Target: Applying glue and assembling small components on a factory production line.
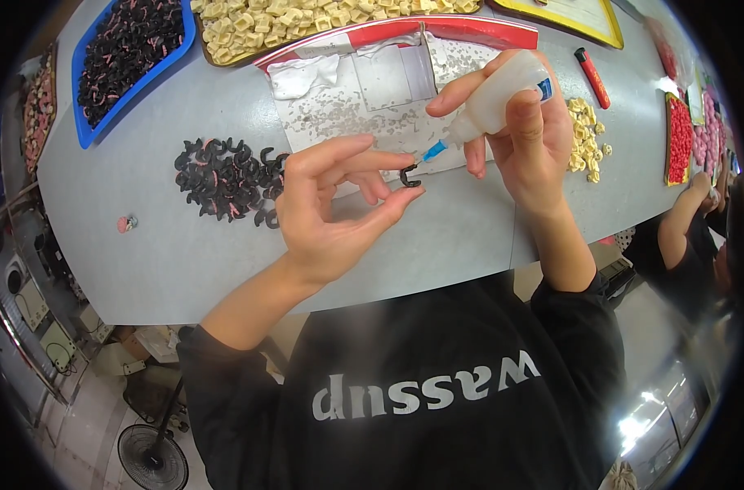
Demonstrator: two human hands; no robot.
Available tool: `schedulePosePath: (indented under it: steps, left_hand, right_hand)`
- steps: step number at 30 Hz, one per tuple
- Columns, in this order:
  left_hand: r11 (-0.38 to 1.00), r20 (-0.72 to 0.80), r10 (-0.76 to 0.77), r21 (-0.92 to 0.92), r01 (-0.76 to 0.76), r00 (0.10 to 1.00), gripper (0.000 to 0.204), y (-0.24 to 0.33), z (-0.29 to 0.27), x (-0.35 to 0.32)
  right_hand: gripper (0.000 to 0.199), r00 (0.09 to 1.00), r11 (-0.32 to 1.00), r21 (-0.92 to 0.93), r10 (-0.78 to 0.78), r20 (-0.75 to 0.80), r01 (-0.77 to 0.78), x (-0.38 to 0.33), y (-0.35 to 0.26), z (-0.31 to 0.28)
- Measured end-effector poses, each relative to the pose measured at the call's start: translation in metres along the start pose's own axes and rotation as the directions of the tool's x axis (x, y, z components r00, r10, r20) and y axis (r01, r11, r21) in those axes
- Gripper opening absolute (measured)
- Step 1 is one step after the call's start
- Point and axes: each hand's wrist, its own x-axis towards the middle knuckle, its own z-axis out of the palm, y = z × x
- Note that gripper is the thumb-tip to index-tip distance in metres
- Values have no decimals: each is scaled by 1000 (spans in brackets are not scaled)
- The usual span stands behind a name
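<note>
Between thumb and index finger, my left hand (331, 196) pinches a small black C-shaped piece (408, 176). My right hand (535, 147) grips a translucent squeeze bottle (503, 94), tilted down to the left. Its blue needle tip (434, 151) meets or nearly meets the upper end of the black piece; I cannot tell whether they touch. Left of my left hand lies a loose pile of black curved pieces (225, 180), some with pink stripes. Beneath both hands is a spotted white sheet (323, 110) with a red-and-white far edge.
A blue tray (84, 122) of black pieces stands far left, beside a tray of cream pieces (307, 33). Loose cream pieces (583, 135) lie right of my right hand, near a red cutter (592, 77). A small pink piece (127, 223) sits left. Another person's arm (681, 216) is at right.
</note>
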Motion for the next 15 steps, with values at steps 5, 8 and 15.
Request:
schedulePosePath:
  steps: [5, 8, 15]
  left_hand:
    - [1000, 2, 11, -7, -11, 1000, 63, 0, 0, 1]
    - [1000, 1, 12, -3, -12, 1000, 63, 2, 0, 2]
    - [996, -133, 83, 25, -81, 988, 67, 3, -3, 4]
  right_hand:
    - [40, 1000, 1000, -11, -16, -5, 16, 1, 1, -3]
    - [40, 999, 999, -7, 38, 30, -38, 1, -4, -10]
    - [26, 992, 995, 25, -98, -75, 100, 4, -12, -10]
